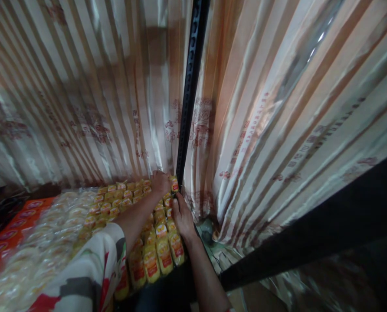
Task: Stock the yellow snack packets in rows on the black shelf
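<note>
Sleeve (92, 260) with a bright pattern is lying foremost, between seven and eight o'clock, taking the middle of the person's view as the dial. Sheeting (115, 86) is hanging in folds from nine through twelve to three; a dark beam (310, 234) is slanting at four, and a post (189, 86) is standing at twelve. Clear packs (47, 234) are lying at eight, yellow packs (164, 253) at seven, orange wrap (21, 223) between eight and nine. At eight, the left hand (161, 182) is bending over the yellow packs' far end; its fingers being hidden, I cannot tell its opening or hold. At six, the right hand (182, 216) is resting along their edge, thumb parted from fingers; whether it is gripping any, I cannot tell. To my eye, the person is squaring up that corner, and the next move is calling for light fingers, pressing the corner pack (174, 184) flush without crumpling its neighbours. I'm counting one beam, one post, two hands, and five yellow packs in the nearest row; the remainder, like the clear packs, are defying a total.
</note>
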A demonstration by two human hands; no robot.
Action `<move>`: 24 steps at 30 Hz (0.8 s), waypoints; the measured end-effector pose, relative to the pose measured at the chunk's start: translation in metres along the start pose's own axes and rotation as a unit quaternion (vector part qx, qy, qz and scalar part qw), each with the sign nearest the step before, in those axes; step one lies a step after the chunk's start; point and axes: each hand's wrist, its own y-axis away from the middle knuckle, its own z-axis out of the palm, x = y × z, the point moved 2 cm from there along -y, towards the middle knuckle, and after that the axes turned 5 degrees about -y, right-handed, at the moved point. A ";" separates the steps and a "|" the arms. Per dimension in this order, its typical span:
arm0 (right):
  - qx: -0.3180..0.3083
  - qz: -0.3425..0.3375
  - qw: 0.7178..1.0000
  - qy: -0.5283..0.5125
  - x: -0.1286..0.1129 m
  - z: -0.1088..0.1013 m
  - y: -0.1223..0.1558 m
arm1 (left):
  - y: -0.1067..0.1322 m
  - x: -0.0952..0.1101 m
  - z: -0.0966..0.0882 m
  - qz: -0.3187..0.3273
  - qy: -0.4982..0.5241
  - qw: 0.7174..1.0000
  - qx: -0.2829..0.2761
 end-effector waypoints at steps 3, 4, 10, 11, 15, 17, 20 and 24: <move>-0.001 0.006 0.999 -0.040 0.006 0.003 -0.008 | -0.001 0.000 0.003 0.011 -0.014 1.000 -0.006; -0.001 0.007 0.999 -0.050 0.008 0.003 -0.011 | -0.002 0.000 0.004 0.010 -0.016 1.000 -0.010; -0.020 0.028 0.994 -0.101 0.018 0.010 -0.021 | -0.001 0.003 0.005 0.024 -0.071 0.997 -0.026; -0.020 0.027 0.993 -0.113 0.019 0.010 -0.022 | -0.001 0.003 0.006 0.022 -0.081 0.996 -0.030; -0.008 0.025 0.991 -0.132 0.017 0.009 -0.024 | -0.001 0.001 0.011 -0.015 -0.099 0.993 -0.056; -0.009 0.026 0.992 -0.126 0.016 0.008 -0.024 | -0.003 0.000 0.013 -0.029 -0.097 0.993 -0.064; -0.013 0.039 0.993 -0.113 0.015 0.007 -0.025 | -0.006 0.000 0.016 -0.028 -0.088 0.994 -0.059; -0.004 0.041 0.994 -0.103 0.016 0.009 -0.027 | -0.009 0.000 0.020 -0.002 -0.074 0.997 -0.037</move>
